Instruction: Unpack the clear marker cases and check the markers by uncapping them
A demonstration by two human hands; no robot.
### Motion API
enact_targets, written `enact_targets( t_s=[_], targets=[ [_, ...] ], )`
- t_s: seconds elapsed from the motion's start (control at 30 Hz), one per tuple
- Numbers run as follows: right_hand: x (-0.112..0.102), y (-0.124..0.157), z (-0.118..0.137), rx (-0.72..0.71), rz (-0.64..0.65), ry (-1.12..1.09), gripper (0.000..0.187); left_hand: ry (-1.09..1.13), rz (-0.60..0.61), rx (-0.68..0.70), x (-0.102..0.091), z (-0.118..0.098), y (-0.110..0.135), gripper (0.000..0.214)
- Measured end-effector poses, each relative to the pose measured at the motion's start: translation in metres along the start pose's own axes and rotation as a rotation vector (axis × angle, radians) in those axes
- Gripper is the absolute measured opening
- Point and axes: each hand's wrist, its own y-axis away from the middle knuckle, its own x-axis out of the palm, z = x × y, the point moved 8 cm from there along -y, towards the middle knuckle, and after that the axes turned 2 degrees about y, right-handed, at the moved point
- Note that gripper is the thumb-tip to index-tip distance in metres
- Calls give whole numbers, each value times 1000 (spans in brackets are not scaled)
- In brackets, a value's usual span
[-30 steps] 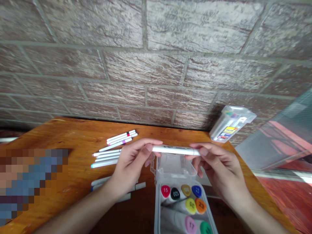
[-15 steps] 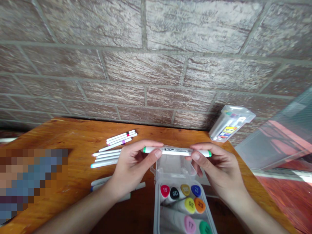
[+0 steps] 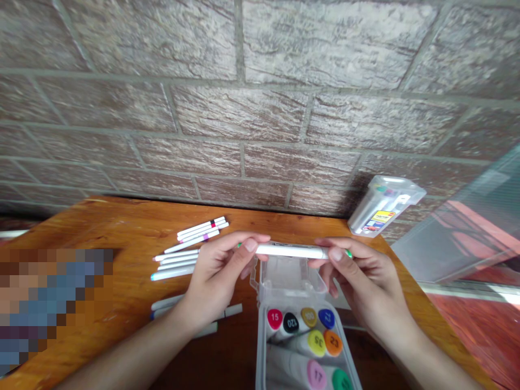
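Rolled about its long axis since the earlier frame: one slim white marker with green ends, printed label now mostly turned from view, plain barrel showing; both thumbs shifted outward along it. Long axis left to right, nearly level, right end slightly lower in view; position, raised above the open lid of a clear plastic marker case. Entries, left to right:

- Pixelated patch, far left; contents unreadable.
- Loose white markers, lying on the wooden desk; several partly covered by the left hand and forearm.
- Left hand, forearm rising from lower left; thumb and fingers pinched on the marker, thumb hiding part of its green end.
- Clear plastic marker case, numbered caps upward; near end cut off by the lower edge.
- Right hand, forearm from lower right; thumb and fingers pinched near the marker's other end, lower fingers curled, partly hidden.
- Closed clear case, standing by the wall; contents blurred.
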Motion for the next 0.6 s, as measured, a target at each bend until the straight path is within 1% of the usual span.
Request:
enact_targets(
  t_s=[0.1,0.27,0.6],
  targets=[
    [1,-1,-1,24,11,-32,19,67,11,-9,1,2,0,33],
    [3,-3,1,44,21,-96,21,139,7,-23,1,3,-1,33],
    [4,-2,1,84,18,-165,24,205,-15,-39,-1,4,-2,34]
  ],
)
